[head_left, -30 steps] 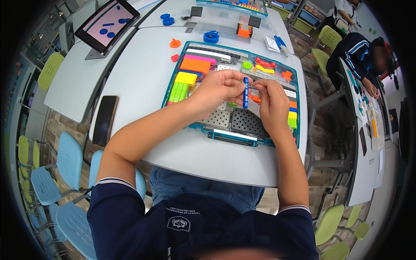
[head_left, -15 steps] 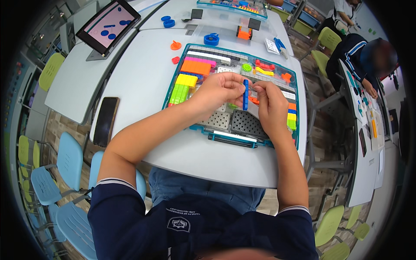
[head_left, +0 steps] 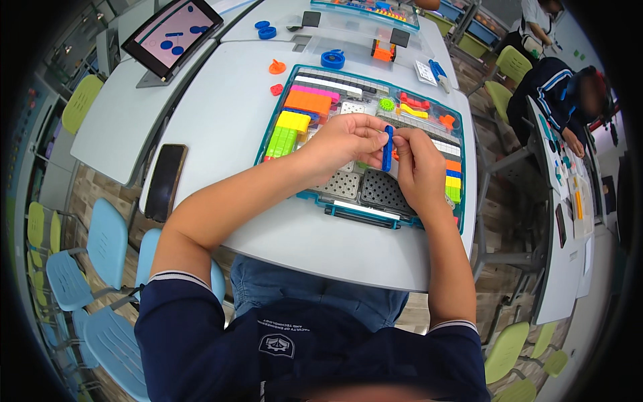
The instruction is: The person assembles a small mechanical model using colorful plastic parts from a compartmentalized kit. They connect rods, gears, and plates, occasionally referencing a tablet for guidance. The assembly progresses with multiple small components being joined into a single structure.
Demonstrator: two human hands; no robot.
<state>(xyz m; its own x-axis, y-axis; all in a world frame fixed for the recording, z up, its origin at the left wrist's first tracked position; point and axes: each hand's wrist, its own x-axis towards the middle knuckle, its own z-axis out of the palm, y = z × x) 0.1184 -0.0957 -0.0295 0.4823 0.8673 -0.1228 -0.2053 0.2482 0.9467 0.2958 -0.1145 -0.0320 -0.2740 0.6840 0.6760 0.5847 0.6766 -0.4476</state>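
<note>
Above the parts case, my left hand (head_left: 351,144) is closed, pinching a short blue building beam (head_left: 388,155) between thumb and fingers. The beam stands upright in the picture, its narrow side toward me. On its right, my right hand (head_left: 420,164) has thumb and forefinger pinched together against the beam's upper part. Whatever sits between those fingertips is too small or hidden to name. Below both hands lies the open case (head_left: 365,212) with a teal rim, holding orange, yellow, green, white and pink pieces, a green gear (head_left: 386,104) and dark perforated plates (head_left: 385,189).
A phone (head_left: 166,182) lies at the table's left. A tablet (head_left: 173,37) showing blue parts stands farther back. Beyond the case are blue wheels (head_left: 333,59), an orange-and-black assembly (head_left: 383,51) and blue pliers (head_left: 439,75). A person (head_left: 552,94) works at the right-hand table.
My right fingertips have closed in against the beam's upper part. The beam is turned slightly, showing more of its side. The whole view has shifted a little.
</note>
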